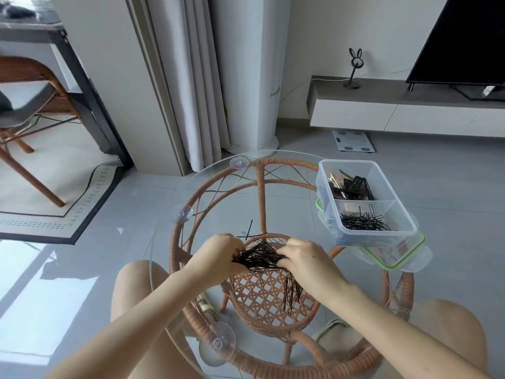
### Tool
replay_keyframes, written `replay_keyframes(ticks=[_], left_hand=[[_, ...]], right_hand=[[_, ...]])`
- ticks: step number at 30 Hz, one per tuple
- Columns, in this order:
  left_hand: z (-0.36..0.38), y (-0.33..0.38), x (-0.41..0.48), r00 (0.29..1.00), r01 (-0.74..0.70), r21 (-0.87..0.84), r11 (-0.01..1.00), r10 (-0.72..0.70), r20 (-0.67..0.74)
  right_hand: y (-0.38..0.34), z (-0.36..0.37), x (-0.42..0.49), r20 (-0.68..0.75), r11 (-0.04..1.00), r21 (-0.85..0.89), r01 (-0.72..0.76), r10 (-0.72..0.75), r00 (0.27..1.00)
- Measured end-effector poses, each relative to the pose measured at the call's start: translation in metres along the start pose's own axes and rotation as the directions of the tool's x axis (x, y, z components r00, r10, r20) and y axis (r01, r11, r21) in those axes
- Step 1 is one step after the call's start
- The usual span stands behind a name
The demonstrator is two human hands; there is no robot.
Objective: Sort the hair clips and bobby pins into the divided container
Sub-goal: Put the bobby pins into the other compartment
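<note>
Knees: two bare knees sit under the near edge of the glass worktop (pixel 164 283), one on each side of the forearms.
Left hand (pixel 218 254): its grip is closed around the left end of a thick bundle of bobby pins (pixel 259 259), fingers curled over the bundle.
Right hand (pixel 306 262): its grip is pinched shut on the right side of the same bundle, fingertips buried in the pins; more pins hang down below this hand.
Loose pins (pixel 250 232): a few single black pins lie on the glass just beyond the bundle, apart from both hands.
Divided container (pixel 410 231): clear plastic, standing beyond and to the right of the bundle, well apart from the hands, near the worktop's right edge.
Near compartment: holds a heap of bobby pins like those in the bundle (pixel 364 222).
Far compartment: holds dark and metal hair clips (pixel 352 184).
Lid (pixel 393 262): green-rimmed, lying under the container and sticking out on its near side.
Rattan frame (pixel 261 198): visible through the glass, directly beneath the bundle.
</note>
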State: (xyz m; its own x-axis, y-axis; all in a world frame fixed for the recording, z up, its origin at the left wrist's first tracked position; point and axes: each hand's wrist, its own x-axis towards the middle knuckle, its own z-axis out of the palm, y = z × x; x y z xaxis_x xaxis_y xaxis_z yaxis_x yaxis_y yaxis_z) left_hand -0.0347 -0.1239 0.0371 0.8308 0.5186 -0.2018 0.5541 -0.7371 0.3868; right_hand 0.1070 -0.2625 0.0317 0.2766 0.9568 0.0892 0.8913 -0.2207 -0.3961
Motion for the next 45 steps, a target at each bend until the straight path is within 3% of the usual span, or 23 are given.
replay_keyframes(ticks=[6, 10, 18, 24, 32, 36, 45], left_hand=[[-0.003, -0.003, -0.003, 1.000, 0.004, -0.026, 1.000, -0.004, 0.000], [-0.006, -0.005, -0.002, 1.000, 0.001, -0.011, 1.000, -0.001, 0.029], [-0.014, -0.008, 0.001, 1.000, 0.016, -0.032, 0.999, -0.015, 0.024], [-0.023, -0.004, 0.002, 1.000, 0.022, -0.041, 0.999, -0.023, -0.015], [-0.044, 0.012, 0.003, 0.996, -0.011, -0.053, 0.999, 0.007, -0.088], [-0.056, 0.022, 0.008, 0.993, -0.047, -0.050, 0.998, 0.041, -0.115], [-0.091, 0.104, 0.047, 0.959, -0.242, -0.001, 0.970, 0.239, -0.155]], right_hand=[[0.004, -0.042, -0.005, -0.019, 0.998, 0.069, 0.016, -0.015, 1.000], [0.016, -0.078, -0.010, -0.030, 1.000, 0.014, 0.007, -0.006, 1.000], [0.062, -0.151, -0.019, -0.172, 0.989, 0.016, -0.144, 0.145, 0.974], [0.118, -0.154, -0.006, 0.005, 0.946, -0.173, -0.275, 0.280, 0.960], [0.112, -0.120, 0.011, 0.143, 0.956, -0.122, -0.268, 0.284, 0.948], [0.114, -0.121, 0.011, 0.111, 0.958, -0.120, -0.262, 0.275, 0.955], [0.124, -0.141, -0.007, -0.147, 0.966, -0.087, -0.243, 0.229, 0.962]])
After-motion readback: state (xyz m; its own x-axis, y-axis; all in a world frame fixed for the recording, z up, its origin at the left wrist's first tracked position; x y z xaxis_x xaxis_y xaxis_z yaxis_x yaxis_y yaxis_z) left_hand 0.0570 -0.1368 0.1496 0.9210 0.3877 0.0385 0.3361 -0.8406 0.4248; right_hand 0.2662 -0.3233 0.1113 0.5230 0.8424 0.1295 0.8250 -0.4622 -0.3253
